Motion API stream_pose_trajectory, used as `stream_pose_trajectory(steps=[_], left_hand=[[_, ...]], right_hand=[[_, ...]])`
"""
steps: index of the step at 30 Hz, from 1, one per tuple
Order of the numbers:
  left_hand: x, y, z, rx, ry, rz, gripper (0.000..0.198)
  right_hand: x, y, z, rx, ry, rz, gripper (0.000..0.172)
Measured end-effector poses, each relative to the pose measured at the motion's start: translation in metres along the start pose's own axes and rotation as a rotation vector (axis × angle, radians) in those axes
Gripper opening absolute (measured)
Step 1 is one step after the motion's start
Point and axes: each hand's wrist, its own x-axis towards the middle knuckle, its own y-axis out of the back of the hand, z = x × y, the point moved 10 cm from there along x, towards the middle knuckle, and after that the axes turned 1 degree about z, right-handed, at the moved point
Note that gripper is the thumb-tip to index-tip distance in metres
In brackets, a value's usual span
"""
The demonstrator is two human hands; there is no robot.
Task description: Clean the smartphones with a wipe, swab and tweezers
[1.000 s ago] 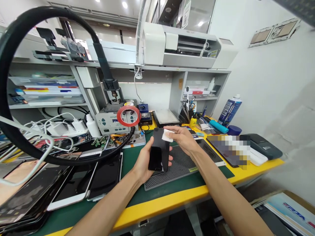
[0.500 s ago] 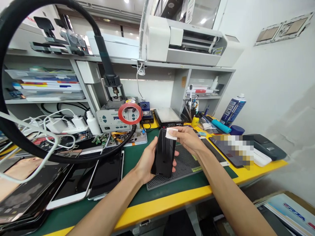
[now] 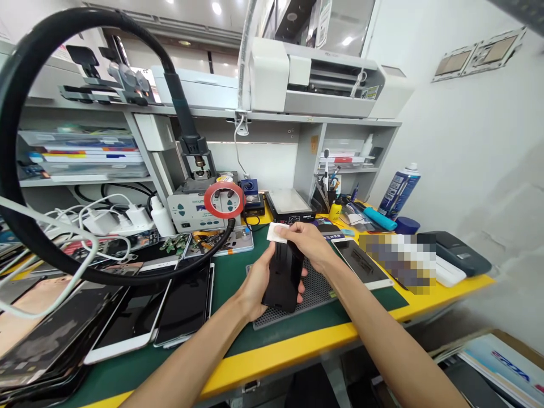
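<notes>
My left hand (image 3: 257,286) is wrapped round a black phone (image 3: 284,277), holding it upright over a grey ribbed mat (image 3: 312,292). My right hand (image 3: 308,243) pinches a small white wipe (image 3: 276,232) and presses it on the phone's top edge, towards the left corner. Both forearms reach in from the lower edge.
Several phones and screens (image 3: 127,323) lie stacked at the left beside a black hose loop (image 3: 25,73). A rework station (image 3: 193,207) with a red tape roll (image 3: 224,199), a heating plate (image 3: 291,205), a blue spray can (image 3: 398,190) and a black device (image 3: 461,252) stand behind and right.
My right hand slid the white wipe leftwards across the phone's top edge. The phone tilted slightly in my left hand.
</notes>
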Motion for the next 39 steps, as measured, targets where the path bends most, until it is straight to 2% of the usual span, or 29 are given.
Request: stream_pose_trajectory(steps=[3, 9, 17, 23, 29, 39], left_hand=[[0.0022, 0.0015, -0.0006, 0.008, -0.016, -0.042, 0.079], [0.0033, 0.0059, 0.0018, -0.043, -0.042, -0.064, 0.077], [0.0009, 0.0061, 0.0019, 0.014, -0.013, -0.038, 0.083], [0.0021, 0.0028, 0.0029, 0.016, -0.035, -0.070, 0.081], [0.0019, 0.0013, 0.0034, 0.016, -0.036, -0.009, 0.076], [0.0029, 0.0043, 0.0019, 0.060, -0.041, -0.007, 0.086]], right_hand=[[-0.0003, 0.0002, 0.0011, 0.099, -0.021, -0.066, 0.041], [-0.0050, -0.0039, -0.0026, 0.331, -0.063, -0.315, 0.032], [-0.0043, 0.0039, -0.0027, 0.421, -0.055, -0.447, 0.034], [-0.0016, 0.0013, -0.0015, 0.360, -0.045, -0.327, 0.031], [-0.0004, -0.0011, 0.0034, 0.241, -0.057, -0.127, 0.038], [-0.0017, -0.0006, 0.0016, -0.005, -0.050, 0.085, 0.050]])
